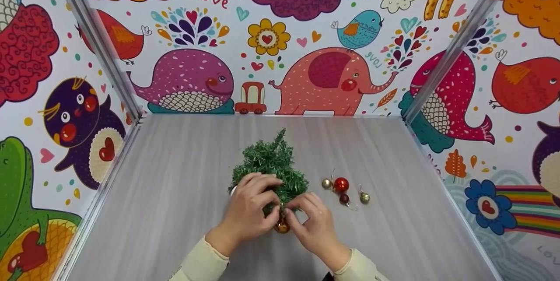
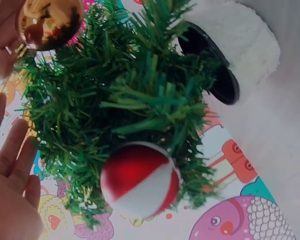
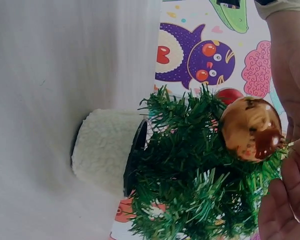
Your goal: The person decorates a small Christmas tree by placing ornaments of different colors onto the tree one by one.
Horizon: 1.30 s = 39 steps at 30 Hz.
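Observation:
A small green tinsel Christmas tree point(image 1: 267, 158) stands on the table between my hands and the back wall. A shiny gold bauble point(image 1: 282, 226) hangs at its near side. My left hand point(image 1: 253, 205) pinches the thin hanging string at the bauble's top with thumb and index finger. From the other side, my right hand point(image 1: 313, 219) pinches the same string, its fingertips close to the left's. A red-and-white bauble point(image 2: 140, 181) sits on the tree in the left wrist view. The tree's white fuzzy pot point(image 3: 107, 150) shows in the right wrist view. Fingers partly hide the string.
Right of the tree lie several loose baubles: a shiny red one point(image 1: 341, 184), a dark red one point(image 1: 344, 198), a small gold one point(image 1: 327, 183) and a greenish-gold one point(image 1: 365, 198). Printed cartoon walls point(image 1: 302, 75) with metal corner posts enclose the grey table point(image 1: 175, 176).

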Motion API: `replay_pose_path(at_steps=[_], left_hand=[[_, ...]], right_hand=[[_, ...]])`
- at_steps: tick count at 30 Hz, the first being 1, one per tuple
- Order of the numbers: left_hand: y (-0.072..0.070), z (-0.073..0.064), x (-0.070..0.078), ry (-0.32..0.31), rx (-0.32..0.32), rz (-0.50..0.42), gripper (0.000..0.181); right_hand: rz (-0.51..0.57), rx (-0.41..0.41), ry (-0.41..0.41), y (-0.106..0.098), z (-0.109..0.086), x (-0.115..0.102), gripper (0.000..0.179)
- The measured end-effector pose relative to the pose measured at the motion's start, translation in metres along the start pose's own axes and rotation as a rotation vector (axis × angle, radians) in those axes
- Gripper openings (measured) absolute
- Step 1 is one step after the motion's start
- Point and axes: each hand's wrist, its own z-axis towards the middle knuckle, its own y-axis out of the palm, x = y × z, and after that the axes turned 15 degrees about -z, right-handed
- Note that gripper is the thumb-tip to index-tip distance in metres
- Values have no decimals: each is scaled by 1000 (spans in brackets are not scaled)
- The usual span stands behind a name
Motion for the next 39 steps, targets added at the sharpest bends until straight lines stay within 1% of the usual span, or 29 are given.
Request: replay_pose_path(at_steps=[3,6,10,15,20,26,30,35,39], left_hand=[[-2,-1,1,9,-42,40,9],[-4,-3,3,25,-74,62,9],[-4,-6,2,56,-97,83,10],[-1,-12,-2,66,-114,132,13],[3,-16,-5,53,-85,185,10],[6,-16,-7,38,-55,222,7],[7,-14,-6,41,-42,221,8],[9,-12,-6,44,7,199,6],[11,-11,-6,40,36,208,6]], right_hand=[[6,3,5,-2,-2,2,24],[9,-7,-16,-2,-4,3,24],[11,-9,-58,-3,-7,3,22],[-11,-9,-80,0,-10,6,20],[-74,-11,-57,3,-12,9,19],[-117,3,-27,6,-12,13,16],[-111,27,-21,7,-12,15,16],[-95,56,-27,9,-9,16,16],[-105,51,-22,10,-7,18,15]])
